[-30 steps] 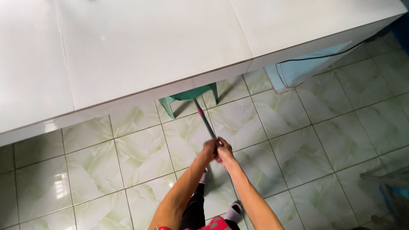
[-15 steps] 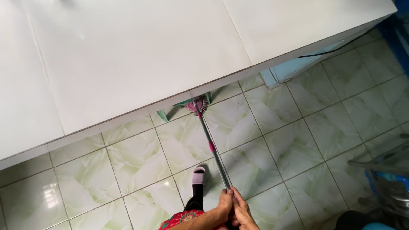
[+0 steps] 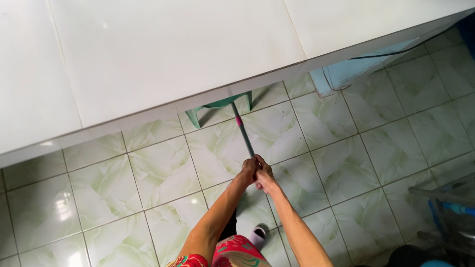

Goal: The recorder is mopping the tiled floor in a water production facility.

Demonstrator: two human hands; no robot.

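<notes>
Both arms stretch forward from six o'clock, the left hand (image 3: 248,172) and right hand (image 3: 265,178) pressed side by side, each clamped around the mop handle (image 3: 244,133). The handle slants toward twelve o'clock, its far end hidden under the white table (image 3: 148,59) beside a green stool (image 3: 217,106), over green-marbled floor tiles (image 3: 158,168).

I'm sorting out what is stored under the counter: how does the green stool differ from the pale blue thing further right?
The green stool is teal-green with open legs; the pale blue container is light blue and solid-sided. The mop handle, gripped by the left hand and right hand, reaches to the stool, while the container stands apart from it. Both sit on the floor tiles, partly hidden by the white counter.
</notes>
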